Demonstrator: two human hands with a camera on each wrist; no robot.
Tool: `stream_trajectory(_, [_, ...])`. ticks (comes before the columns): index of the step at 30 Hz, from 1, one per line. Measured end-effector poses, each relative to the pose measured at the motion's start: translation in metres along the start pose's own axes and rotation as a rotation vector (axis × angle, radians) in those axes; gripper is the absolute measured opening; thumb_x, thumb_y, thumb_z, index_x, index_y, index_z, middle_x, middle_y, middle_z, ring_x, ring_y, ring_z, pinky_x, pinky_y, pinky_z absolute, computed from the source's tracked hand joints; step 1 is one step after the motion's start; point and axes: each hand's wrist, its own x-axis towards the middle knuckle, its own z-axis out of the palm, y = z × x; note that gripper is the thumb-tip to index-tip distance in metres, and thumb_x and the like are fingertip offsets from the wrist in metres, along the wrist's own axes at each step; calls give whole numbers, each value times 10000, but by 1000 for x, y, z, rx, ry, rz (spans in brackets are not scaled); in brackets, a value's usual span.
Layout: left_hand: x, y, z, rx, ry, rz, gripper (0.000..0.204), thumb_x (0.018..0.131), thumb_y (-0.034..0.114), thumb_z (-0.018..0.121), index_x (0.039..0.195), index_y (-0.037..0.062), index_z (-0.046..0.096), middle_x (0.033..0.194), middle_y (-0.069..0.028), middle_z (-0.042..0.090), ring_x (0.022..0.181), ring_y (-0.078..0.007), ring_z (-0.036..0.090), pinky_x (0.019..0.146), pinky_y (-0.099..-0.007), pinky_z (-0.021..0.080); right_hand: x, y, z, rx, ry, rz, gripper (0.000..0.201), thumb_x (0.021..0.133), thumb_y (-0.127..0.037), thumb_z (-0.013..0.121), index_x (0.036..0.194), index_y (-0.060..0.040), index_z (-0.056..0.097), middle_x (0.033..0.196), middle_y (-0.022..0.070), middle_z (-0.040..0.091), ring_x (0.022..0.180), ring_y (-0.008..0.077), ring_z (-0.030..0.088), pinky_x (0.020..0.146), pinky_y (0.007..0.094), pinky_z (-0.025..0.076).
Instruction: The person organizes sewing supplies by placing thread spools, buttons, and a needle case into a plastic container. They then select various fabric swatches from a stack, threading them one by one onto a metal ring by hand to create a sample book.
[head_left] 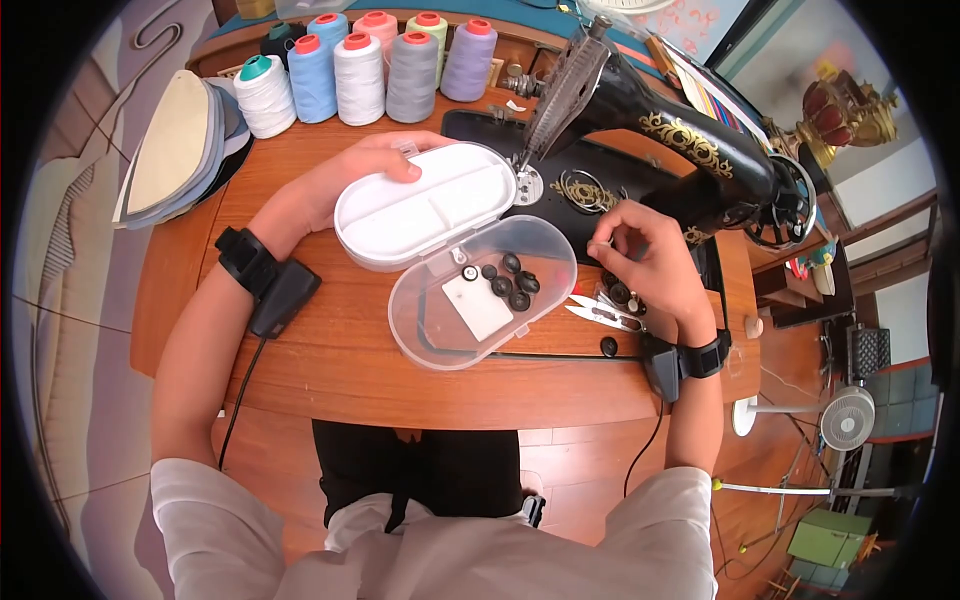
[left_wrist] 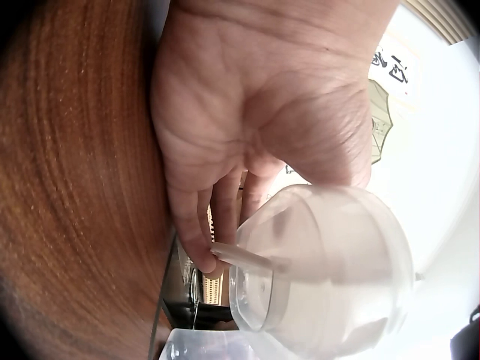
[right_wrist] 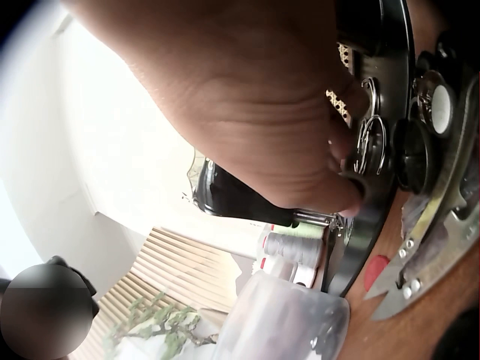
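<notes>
Bright light; dark fisheye edges; wrist-view backgrounds overexposed.

Oval plastic case (head_left: 458,240), hinged open over the counter (head_left: 300,385): white divided half (head_left: 425,205) tilted; clear half (head_left: 408,325) holding dark round buttons (head_left: 501,287) and a white card (head_left: 474,312).

Head: above, facing forward-down over table (head_left: 330,352). Wrists: close, facing left hand (left_wrist: 240,127), right hand (right_wrist: 255,127). Head/right wrist share snips (right_wrist: 442,264).

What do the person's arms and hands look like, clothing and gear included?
Pale grey short sleeves. The left hand and right hand are gloveless; each arm wears a black wrist strap, boxy black device and thin black cable.
</notes>
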Motion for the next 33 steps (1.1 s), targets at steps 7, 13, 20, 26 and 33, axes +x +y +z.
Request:
stream_trajectory(7, [2,-1,-4,-81,-26,-61,732,777,212,654,1432,-55,466,1350,-187,585,1212,-235,605,1044,-312,494,-9,-18,10,771,113,-29,105,881,92,713,942,24,661,916,63,672,821,92,660,713,235,549])
stream_trajectory(13, [2,-2,-5,-96,-38,-62,734,783,206,658,1439,-51,455,1362,-188,578,1214,-237,606,1047,-316,495,-9,-15,15,874,-28,-132,120,869,109,714,972,57,681,1003,134,680,851,145,688,762,271,589])
stream_trajectory(20, [2,-3,-7,-97,-28,-56,740,787,213,669,1444,-49,453,1370,-187,574,1219,-239,604,1057,-322,487,-10,-20,18,860,-15,-133,126,859,125,713,960,54,689,1019,142,685,881,154,694,794,279,598])
stream_trajectory(26, [2,-2,-6,-108,-46,-59,747,786,212,673,1448,-50,451,1371,-184,571,1223,-238,600,1059,-320,485,-9,-20,22,527,-18,-256,111,847,36,761,933,-31,740,958,57,724,800,73,635,634,207,473])
stream_trajectory(33, [2,-3,-5,-90,-33,-68,743,784,222,666,1443,-47,455,1364,-181,573,1221,-237,596,1049,-316,486,-5,-13,19,492,199,-205,78,882,21,724,951,-11,739,1003,57,697,812,82,639,674,220,486])
